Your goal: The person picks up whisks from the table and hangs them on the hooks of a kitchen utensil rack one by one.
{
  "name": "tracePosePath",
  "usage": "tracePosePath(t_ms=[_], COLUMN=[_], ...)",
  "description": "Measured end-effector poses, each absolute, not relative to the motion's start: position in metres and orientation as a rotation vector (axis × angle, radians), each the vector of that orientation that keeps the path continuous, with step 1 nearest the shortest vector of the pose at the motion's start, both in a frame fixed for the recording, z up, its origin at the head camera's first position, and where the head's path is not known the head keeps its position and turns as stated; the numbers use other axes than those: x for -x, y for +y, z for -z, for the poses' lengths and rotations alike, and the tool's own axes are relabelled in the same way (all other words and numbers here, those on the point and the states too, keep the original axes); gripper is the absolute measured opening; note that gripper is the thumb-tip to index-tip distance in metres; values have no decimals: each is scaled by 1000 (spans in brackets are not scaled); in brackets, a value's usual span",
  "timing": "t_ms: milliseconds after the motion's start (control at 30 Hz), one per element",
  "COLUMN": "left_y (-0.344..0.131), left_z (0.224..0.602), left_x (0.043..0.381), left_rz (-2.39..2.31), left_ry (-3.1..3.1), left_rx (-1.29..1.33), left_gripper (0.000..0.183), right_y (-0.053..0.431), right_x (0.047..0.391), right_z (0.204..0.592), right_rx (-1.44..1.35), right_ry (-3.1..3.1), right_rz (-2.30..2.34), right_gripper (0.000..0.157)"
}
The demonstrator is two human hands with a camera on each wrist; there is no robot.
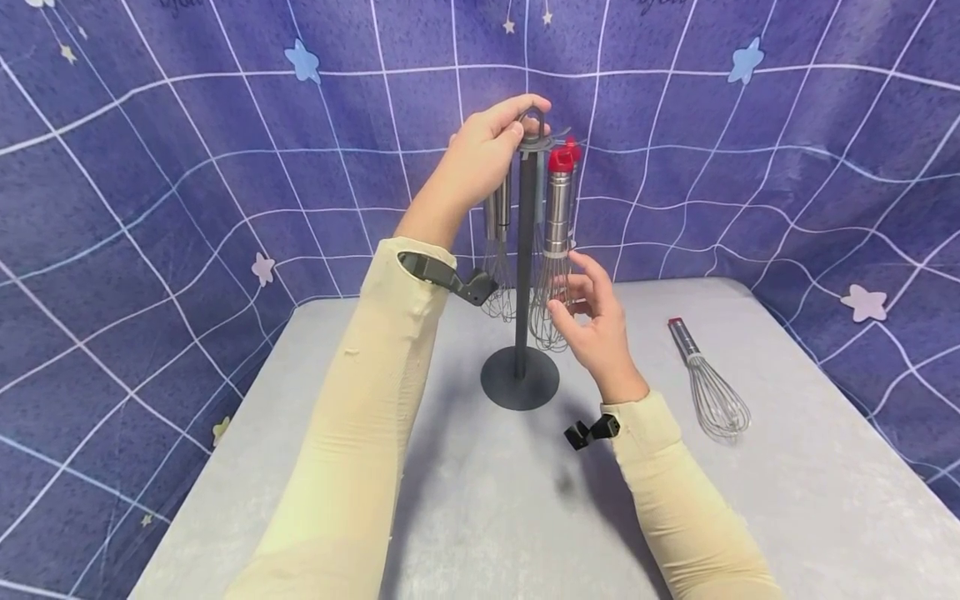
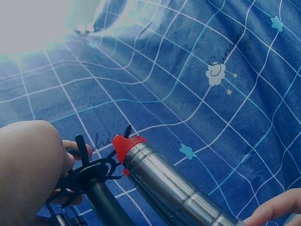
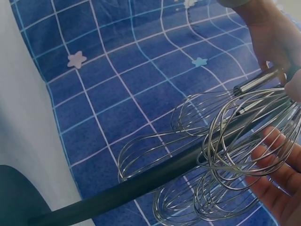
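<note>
My left hand (image 1: 480, 154) holds the loop at the top of a dark whisk stand (image 1: 527, 267), which is upright on a round base. From its hooks hang several wire whisks. On the right side, a steel-handled whisk (image 1: 557, 212) with a red end cap hangs in front of another red-capped one. My right hand (image 1: 602, 333) is beside its wires, with the thumb in front and the fingers spread behind them. The right wrist view shows the loosely bent fingers (image 3: 277, 183) through the wire loops. Left of the pole hang more whisks (image 1: 501, 250), partly hidden by my left hand.
Another red-tipped whisk (image 1: 708, 383) lies on the light grey table (image 1: 480, 517), right of my right forearm. Behind the table hangs a blue curtain (image 1: 360, 183) with white grid lines and stars.
</note>
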State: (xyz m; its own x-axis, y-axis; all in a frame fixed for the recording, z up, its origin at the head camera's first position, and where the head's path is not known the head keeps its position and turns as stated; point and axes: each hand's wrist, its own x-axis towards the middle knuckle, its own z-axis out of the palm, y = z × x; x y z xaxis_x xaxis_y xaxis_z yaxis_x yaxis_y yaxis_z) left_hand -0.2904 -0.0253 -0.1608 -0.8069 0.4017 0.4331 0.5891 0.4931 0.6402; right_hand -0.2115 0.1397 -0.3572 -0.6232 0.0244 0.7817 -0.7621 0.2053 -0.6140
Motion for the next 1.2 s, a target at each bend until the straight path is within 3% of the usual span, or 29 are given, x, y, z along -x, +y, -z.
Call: tracePosePath(t_ms=[433, 733, 1200], left_y=[-29, -26, -26], left_z=[162, 159, 158], left_x=[291, 289, 293], left_rz=[1308, 1279, 1311], left_ry=[-2479, -2497, -2483], left_rx=[842, 838, 870], left_gripper=[38, 38, 39], right_y=[140, 149, 163], right_x=[210, 234, 238], right_z=[355, 377, 379], right_rx=[-669, -638, -588], right_ry=[-1823, -1775, -1658], right_rz=[-1531, -1570, -1570], right_gripper=[62, 66, 54])
